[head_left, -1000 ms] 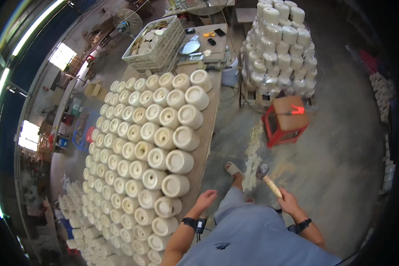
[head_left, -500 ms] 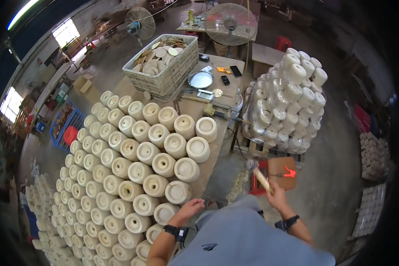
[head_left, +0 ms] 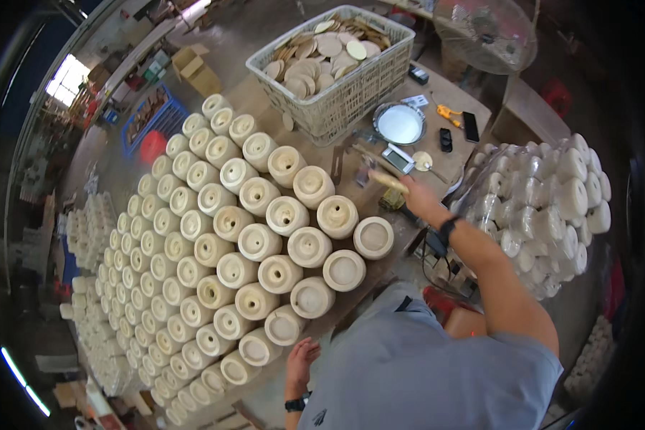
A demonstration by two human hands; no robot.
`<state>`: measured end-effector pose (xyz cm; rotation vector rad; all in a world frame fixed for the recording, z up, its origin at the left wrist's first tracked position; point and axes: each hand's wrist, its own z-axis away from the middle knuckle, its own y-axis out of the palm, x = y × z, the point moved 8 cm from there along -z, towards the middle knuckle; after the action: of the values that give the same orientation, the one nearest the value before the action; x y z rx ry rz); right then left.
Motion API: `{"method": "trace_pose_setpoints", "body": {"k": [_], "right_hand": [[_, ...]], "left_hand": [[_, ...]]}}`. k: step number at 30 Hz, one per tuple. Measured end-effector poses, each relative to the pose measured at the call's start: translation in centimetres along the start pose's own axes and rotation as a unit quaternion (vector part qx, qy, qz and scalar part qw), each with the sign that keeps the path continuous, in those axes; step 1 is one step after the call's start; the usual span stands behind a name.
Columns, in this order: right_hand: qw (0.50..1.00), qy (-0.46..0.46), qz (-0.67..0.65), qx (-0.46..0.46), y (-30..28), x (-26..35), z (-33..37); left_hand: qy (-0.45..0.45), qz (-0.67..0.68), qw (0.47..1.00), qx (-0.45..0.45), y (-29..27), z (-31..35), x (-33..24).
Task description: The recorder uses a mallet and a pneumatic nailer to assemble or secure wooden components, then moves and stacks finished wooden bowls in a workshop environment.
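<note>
My right hand (head_left: 421,198) is closed round the pale wooden handle of a hammer (head_left: 389,181). The hammer's head is blurred and lies over the table by a small digital device (head_left: 398,159). Below that hand, partly hidden, is a green-and-black power tool (head_left: 392,200). My left hand (head_left: 304,358) hangs low beside the table's near edge, fingers loosely apart, holding nothing that shows. Closest to it are rows of round pale wooden pots (head_left: 284,325), standing upright. Several have a hole in the recessed top; those along the right edge look flat and filled inside the rim.
A plastic crate (head_left: 330,107) full of thin wooden discs stands at the back of the table. Right of it are a round silver pan (head_left: 400,123), a phone (head_left: 470,127) and an orange tool (head_left: 448,113). Film-wrapped pots (head_left: 537,208) are stacked at right, below a fan (head_left: 486,36).
My right hand has carried the hammer from above the stool up and forward to the table. My left hand stays low by the table edge. The view has swung, shifting the table's far end rightward.
</note>
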<state>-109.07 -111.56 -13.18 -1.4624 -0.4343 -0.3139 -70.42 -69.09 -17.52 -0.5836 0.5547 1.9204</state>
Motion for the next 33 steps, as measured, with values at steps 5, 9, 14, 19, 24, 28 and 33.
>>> {"method": "trace_pose_setpoints", "body": {"k": [5,9,14,19,24,28,33], "right_hand": [[0.976,-0.17,0.135,0.001,4.4,0.6,-12.7],[0.939,-0.203,0.194,-0.199,3.2,-0.2,-14.2],[0.977,-0.127,0.083,0.148,9.0,-1.4,-6.8],[0.987,-0.105,0.062,0.1,7.8,-0.5,-1.9],[0.984,-0.039,0.101,0.145,8.5,-2.9,-0.2],[0.97,-0.045,0.168,0.169,10.5,-4.7,-1.7],[0.971,-0.002,0.137,0.196,11.9,-6.4,-1.0]], "left_hand": [[-0.043,0.066,0.992,-0.102,3.5,2.0,4.1],[-0.079,0.061,0.983,-0.152,4.2,3.2,6.8],[-0.098,0.097,0.969,-0.206,3.7,4.8,10.9],[-0.064,-0.06,0.971,-0.221,4.1,6.4,14.9],[-0.074,-0.256,0.945,-0.189,4.7,5.3,22.0],[-0.093,-0.428,0.891,-0.118,6.2,1.7,32.6],[0.038,-0.398,0.905,-0.141,7.9,0.3,36.6]]}}
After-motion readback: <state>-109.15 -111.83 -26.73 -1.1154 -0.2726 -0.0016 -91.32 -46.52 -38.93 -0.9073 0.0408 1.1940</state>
